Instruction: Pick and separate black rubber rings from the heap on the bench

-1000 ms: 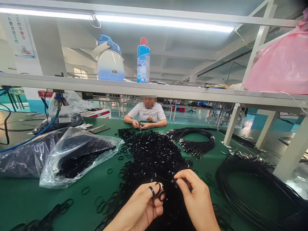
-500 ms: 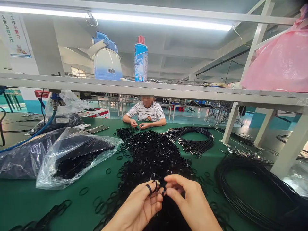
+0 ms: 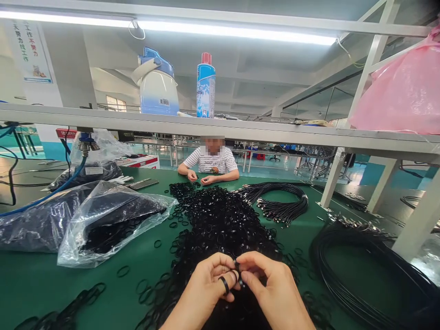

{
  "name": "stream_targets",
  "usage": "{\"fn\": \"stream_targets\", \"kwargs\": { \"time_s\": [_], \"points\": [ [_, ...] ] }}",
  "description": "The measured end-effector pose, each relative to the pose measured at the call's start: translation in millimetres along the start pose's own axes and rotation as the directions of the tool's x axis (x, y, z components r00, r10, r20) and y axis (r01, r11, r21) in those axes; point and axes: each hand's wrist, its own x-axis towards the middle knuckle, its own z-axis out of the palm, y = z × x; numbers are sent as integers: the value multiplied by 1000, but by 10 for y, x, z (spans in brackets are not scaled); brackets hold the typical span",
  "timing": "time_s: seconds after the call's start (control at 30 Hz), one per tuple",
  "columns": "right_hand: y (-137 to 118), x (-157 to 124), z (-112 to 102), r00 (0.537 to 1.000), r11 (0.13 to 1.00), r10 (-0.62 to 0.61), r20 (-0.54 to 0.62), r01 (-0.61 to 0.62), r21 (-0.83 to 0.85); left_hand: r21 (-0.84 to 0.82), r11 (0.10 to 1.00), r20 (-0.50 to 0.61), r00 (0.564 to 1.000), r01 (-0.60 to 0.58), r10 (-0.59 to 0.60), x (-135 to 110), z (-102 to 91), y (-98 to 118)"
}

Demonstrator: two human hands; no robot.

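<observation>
Above the near end of a heap of thin black rings [image 3: 223,220], my two hands meet at the fingertips. My left hand [image 3: 209,282] has its fingers curled in, and a black ring [image 3: 224,285] loops around its thumb, with another dark band near the thumb tip. From the right, my right hand [image 3: 273,282] is closed with thumb and forefinger pinched together. A small black ring [image 3: 241,281] shows between the fingertips of both hands. Fingers partly hide it, so its full shape cannot be made out.
Clear plastic bags [image 3: 113,220] of black parts lie left. Coiled black cables [image 3: 330,270] with metal ends lie right, another cable bundle [image 3: 285,195] farther back. Across the green table [image 3: 137,250] sits a person [image 3: 209,165], hands at the heap. A shelf [image 3: 240,126] spans overhead.
My left hand has turned and its fingers have curled in toward my right fingertips, which stay pinched. The whole view has shifted slightly.
</observation>
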Motion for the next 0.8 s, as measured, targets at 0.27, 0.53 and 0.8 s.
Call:
{"fn": "stream_targets", "kwargs": {
  "time_s": [0.27, 0.53, 0.8],
  "points": [
    [25, -7, 39, 984, 971, -177, -4, 174, -162, 163, 987, -30, 1000, 2, 3, -23, 0, 19],
    [101, 40, -137, 985, 974, -102, -137, 71, -216, 255, 966, -94, 994, -28, 54, -16, -42, 113],
    [295, 123, -240, 991, 980, 16, -129, -41, -193, 524, 840, -9, 985, -141, 172, -39, -193, 200]
  ]
}}
